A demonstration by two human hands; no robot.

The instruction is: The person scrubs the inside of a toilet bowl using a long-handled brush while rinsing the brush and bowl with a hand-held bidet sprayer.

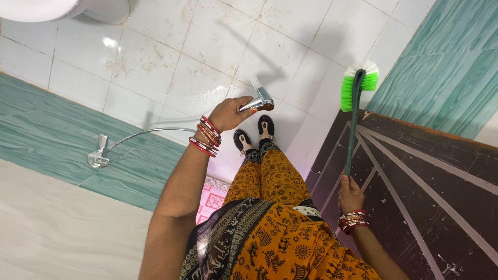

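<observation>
My left hand grips a chrome hand sprayer held out over the white floor tiles; water sprays from its nozzle onto the floor. A thin metal hose runs from the sprayer back to a chrome wall fitting on the left. My right hand holds the dark handle of a long brush, whose green and white bristle head points away from me above the floor. Red and gold bangles ring both wrists. My feet in black sandals stand on the tiles.
A white toilet sits at the top left. Green tiled wall runs along the left, and more green tiles stand at the right. A dark brown door with pale diagonal lines stands beside my right arm.
</observation>
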